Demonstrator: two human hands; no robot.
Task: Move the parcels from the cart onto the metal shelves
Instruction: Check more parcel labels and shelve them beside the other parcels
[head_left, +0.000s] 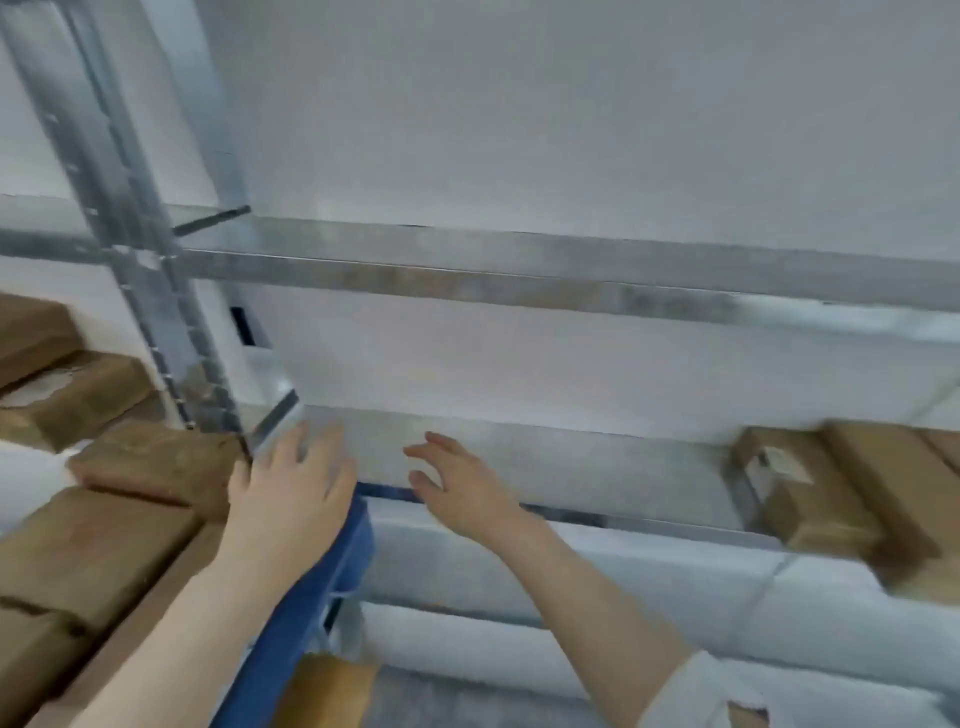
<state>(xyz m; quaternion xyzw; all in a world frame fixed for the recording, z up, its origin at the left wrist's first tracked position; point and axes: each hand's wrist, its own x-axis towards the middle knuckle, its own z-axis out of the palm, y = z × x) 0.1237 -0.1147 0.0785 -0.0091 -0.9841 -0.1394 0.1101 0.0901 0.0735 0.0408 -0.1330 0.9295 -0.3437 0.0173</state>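
The view is blurred by motion. My left hand (291, 483) hovers with spread fingers over the blue cart's edge (311, 587), holding nothing. My right hand (457, 483) is open too, reaching toward the front lip of the metal shelf (571, 457). Brown cardboard parcels (98, 551) lie stacked at the lower left beside my left hand. Two more brown parcels (841, 488) rest on the shelf at the right. A further parcel (332, 686) shows low down under the blue cart edge.
A galvanised upright post (140, 249) rises at the left, and an upper shelf beam (467, 270) crosses the view. More parcels (57, 384) sit on the bay to the left of the post. A white wall lies behind the shelves.
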